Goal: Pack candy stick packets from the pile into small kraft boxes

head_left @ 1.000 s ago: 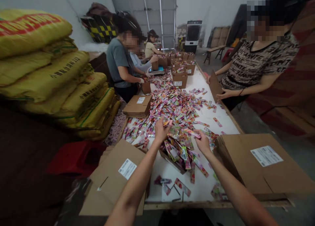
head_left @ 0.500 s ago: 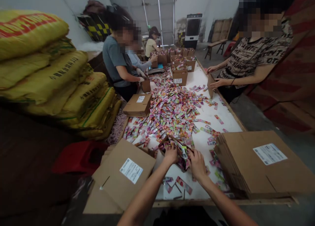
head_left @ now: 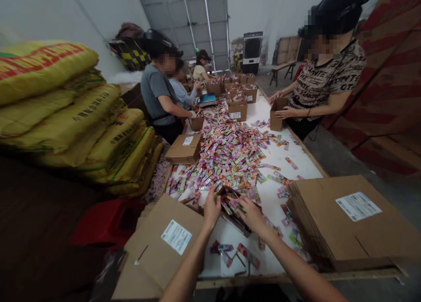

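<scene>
A small open cardboard box (head_left: pixel 237 223) full of colourful candy packets lies tilted on the white table (head_left: pixel 272 254) in front of me. My left hand (head_left: pixel 211 209) rests against the box's left side, fingers closed on its edge. My right hand (head_left: pixel 249 212) lies over the packets in the box, fingers bent among them. A wide heap of loose candy packets (head_left: pixel 230 153) covers the table beyond the box.
Flat cardboard stacks lie at my right (head_left: pixel 348 218), at my left (head_left: pixel 164 245) and farther up the left edge (head_left: pixel 184 147). Yellow sacks (head_left: pixel 66 113) are piled at left above a red stool (head_left: pixel 105 221). Several people work along both sides; small boxes (head_left: pixel 237 110) stand farther along.
Both hands came back from the loose heap to the small box, carrying packets into it. The box now tilts. The person on the right has set a carton upright.
</scene>
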`<move>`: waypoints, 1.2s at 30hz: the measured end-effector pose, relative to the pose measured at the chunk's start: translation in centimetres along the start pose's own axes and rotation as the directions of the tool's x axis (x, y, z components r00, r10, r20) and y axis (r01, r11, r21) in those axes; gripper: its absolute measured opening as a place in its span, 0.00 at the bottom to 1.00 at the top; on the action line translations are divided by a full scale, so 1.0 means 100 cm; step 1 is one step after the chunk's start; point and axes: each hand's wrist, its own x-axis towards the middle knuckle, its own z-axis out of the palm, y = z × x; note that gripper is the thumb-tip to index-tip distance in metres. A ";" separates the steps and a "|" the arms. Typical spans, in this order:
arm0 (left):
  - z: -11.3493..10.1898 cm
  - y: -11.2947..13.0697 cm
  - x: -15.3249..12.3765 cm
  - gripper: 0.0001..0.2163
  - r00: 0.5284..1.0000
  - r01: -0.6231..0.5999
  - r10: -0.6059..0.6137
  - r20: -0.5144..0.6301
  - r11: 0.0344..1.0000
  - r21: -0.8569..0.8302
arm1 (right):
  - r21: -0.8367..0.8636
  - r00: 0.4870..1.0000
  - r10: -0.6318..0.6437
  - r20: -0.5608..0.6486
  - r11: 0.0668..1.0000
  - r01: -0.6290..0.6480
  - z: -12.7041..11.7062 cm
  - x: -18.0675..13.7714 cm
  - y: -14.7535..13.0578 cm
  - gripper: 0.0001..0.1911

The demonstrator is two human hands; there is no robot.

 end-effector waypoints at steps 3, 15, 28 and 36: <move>0.004 -0.007 -0.012 0.25 0.996 0.032 -0.036 -0.085 0.999 -0.043 | -0.198 0.980 0.114 0.165 0.977 -0.080 0.023 0.004 -0.005 0.37; -0.029 0.018 0.020 0.17 0.990 -0.041 0.028 -0.135 0.995 -0.090 | 0.309 0.994 0.103 -0.043 0.947 -0.085 -0.001 0.039 0.003 0.11; 0.061 0.030 -0.025 0.22 0.898 -0.124 -0.044 0.438 0.930 0.346 | -0.369 0.950 0.308 -0.050 0.878 -0.304 0.021 -0.031 0.038 0.14; 0.035 0.024 -0.009 0.16 0.893 -0.198 0.055 0.448 0.939 0.281 | -0.165 0.993 0.106 -0.052 0.980 -0.113 0.030 -0.031 0.027 0.28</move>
